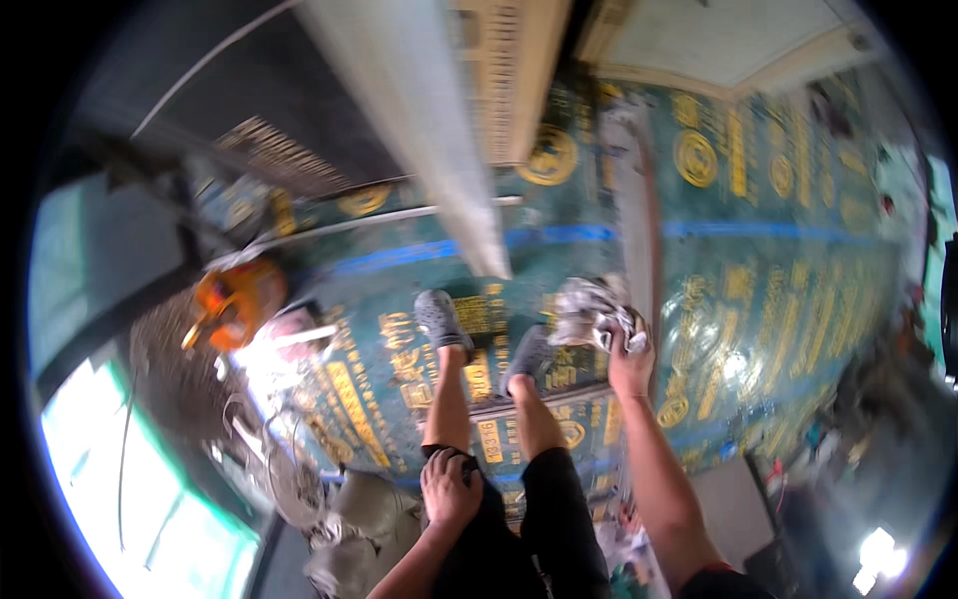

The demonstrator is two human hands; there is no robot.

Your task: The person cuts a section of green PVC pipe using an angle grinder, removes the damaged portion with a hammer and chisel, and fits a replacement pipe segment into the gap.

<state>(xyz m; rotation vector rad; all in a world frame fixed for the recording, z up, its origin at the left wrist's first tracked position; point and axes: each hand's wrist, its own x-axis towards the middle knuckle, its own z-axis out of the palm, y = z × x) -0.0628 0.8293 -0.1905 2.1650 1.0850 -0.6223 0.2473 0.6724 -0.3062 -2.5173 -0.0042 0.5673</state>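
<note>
My right hand [630,364] is closed on a crumpled, pale cloth with dark patches [589,309]. The cloth hangs beside a long narrow board [631,190] that runs away from me along the floor. My left hand [451,489] rests on the knee of my black trousers [559,499], its fingers lying over the fabric. I see nothing held in it. Below, my feet in grey clogs [436,317] stand on the green floor sheeting.
Green sheeting with yellow print [738,299] and a blue tape line [728,230] covers the floor. A pale upright post [419,120] rises ahead, near dark panels [289,100]. An orange container [239,299] stands at left, with bags [364,529] nearer me.
</note>
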